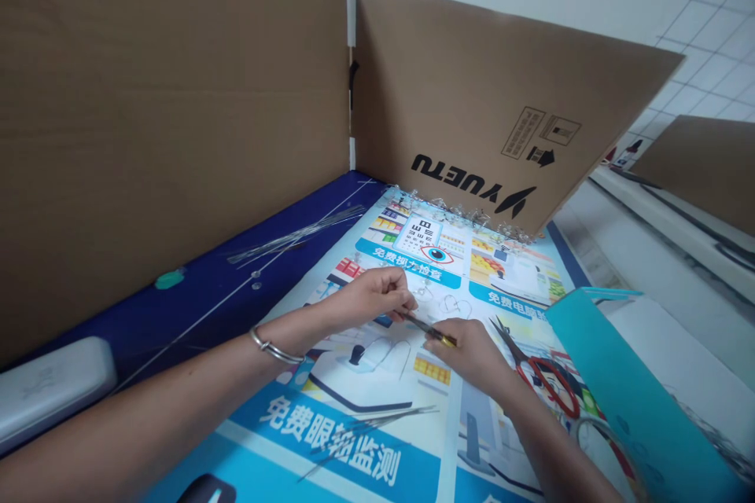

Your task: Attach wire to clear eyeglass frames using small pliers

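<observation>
The person's left hand (371,295) and right hand (469,351) meet over a printed poster (377,428), both gripping a slim yellow-handled tool (430,329). Red-handled scissors (548,385) lie just beside the right hand, with wire loops (454,306) ahead.

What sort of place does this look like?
Probably a makeshift craft bench in a tiled room: a printed banner covers the work surface, cardboard panels stand around it beside a white tiled wall, and thin wire shapes lie near red-handled scissors.
</observation>
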`<state>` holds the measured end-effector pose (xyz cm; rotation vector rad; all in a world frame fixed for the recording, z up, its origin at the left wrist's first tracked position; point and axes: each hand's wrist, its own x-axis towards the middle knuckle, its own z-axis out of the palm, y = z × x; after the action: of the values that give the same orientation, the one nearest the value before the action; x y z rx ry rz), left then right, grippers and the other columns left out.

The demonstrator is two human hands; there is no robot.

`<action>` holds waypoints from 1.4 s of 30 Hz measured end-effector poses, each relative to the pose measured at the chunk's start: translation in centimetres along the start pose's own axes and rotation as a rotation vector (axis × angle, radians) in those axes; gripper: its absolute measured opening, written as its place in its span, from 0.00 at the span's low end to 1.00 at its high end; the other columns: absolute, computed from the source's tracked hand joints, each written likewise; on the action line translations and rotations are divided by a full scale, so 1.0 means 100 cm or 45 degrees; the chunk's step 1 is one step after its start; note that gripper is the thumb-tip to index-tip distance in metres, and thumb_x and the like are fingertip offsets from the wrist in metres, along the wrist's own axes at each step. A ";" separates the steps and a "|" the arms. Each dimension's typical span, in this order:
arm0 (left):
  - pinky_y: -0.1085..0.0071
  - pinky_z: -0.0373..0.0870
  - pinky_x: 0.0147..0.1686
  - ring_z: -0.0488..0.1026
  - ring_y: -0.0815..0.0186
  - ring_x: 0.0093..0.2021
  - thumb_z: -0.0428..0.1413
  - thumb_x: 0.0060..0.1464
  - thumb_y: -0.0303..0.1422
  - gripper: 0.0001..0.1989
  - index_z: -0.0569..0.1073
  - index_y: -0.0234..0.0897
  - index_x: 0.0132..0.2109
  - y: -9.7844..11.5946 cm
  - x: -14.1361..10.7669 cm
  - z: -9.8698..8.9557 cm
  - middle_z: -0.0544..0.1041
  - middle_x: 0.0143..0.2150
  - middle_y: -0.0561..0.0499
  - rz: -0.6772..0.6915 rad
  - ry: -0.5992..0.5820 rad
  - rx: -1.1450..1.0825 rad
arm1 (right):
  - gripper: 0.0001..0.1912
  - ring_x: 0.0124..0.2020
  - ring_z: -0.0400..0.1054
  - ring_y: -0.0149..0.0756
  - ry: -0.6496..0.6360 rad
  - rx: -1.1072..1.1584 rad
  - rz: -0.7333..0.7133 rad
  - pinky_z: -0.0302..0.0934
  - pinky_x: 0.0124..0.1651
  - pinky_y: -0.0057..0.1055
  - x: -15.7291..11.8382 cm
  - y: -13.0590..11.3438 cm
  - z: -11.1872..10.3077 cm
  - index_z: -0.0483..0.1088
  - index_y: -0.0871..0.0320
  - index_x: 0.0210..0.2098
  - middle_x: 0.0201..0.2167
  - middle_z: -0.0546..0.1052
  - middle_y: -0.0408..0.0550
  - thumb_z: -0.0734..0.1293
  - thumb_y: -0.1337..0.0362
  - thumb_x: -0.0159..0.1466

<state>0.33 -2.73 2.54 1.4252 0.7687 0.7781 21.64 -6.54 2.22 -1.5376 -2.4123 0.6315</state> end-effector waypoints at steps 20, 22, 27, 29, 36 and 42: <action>0.70 0.70 0.28 0.75 0.64 0.31 0.51 0.50 0.43 0.14 0.62 0.35 0.33 -0.015 0.005 -0.006 0.76 0.33 0.47 -0.214 0.123 -0.051 | 0.11 0.39 0.61 0.39 0.757 -0.625 -0.314 0.53 0.42 0.36 0.000 0.013 0.023 0.68 0.59 0.41 0.33 0.70 0.50 0.60 0.65 0.60; 0.71 0.70 0.26 0.75 0.64 0.30 0.51 0.50 0.44 0.15 0.62 0.35 0.33 -0.012 0.003 -0.003 0.76 0.32 0.48 -0.251 0.111 -0.091 | 0.12 0.37 0.60 0.38 0.777 -0.729 -0.349 0.53 0.41 0.36 0.000 0.012 0.020 0.67 0.59 0.43 0.33 0.70 0.50 0.60 0.65 0.60; 0.73 0.68 0.24 0.75 0.64 0.27 0.52 0.49 0.45 0.16 0.61 0.36 0.34 -0.006 -0.001 0.004 0.74 0.31 0.50 -0.342 0.095 -0.171 | 0.13 0.38 0.60 0.38 0.743 -1.000 -0.510 0.51 0.39 0.37 -0.002 0.010 0.017 0.66 0.58 0.45 0.35 0.70 0.50 0.59 0.69 0.61; 0.73 0.69 0.24 0.75 0.65 0.27 0.51 0.49 0.45 0.16 0.60 0.36 0.34 -0.006 -0.001 0.004 0.73 0.31 0.51 -0.360 0.080 -0.175 | 0.13 0.39 0.60 0.38 0.734 -1.040 -0.564 0.50 0.40 0.37 -0.003 0.009 0.016 0.65 0.58 0.46 0.36 0.70 0.51 0.59 0.70 0.61; 0.74 0.68 0.23 0.75 0.64 0.27 0.50 0.51 0.45 0.16 0.60 0.36 0.35 -0.015 0.000 0.005 0.72 0.31 0.50 -0.349 0.029 -0.158 | 0.13 0.40 0.59 0.38 0.722 -1.087 -0.619 0.50 0.41 0.37 -0.005 0.005 0.014 0.65 0.59 0.46 0.36 0.70 0.50 0.59 0.71 0.61; 0.74 0.68 0.21 0.75 0.65 0.26 0.49 0.51 0.44 0.15 0.61 0.36 0.35 -0.016 0.000 0.006 0.71 0.30 0.51 -0.354 0.038 -0.134 | 0.13 0.40 0.59 0.39 0.721 -1.117 -0.630 0.50 0.41 0.38 -0.004 0.005 0.015 0.65 0.60 0.46 0.36 0.70 0.50 0.59 0.71 0.61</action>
<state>0.85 -3.07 0.91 1.1844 0.9131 0.6157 21.62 -7.11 0.74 -1.0018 -2.5074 -0.9363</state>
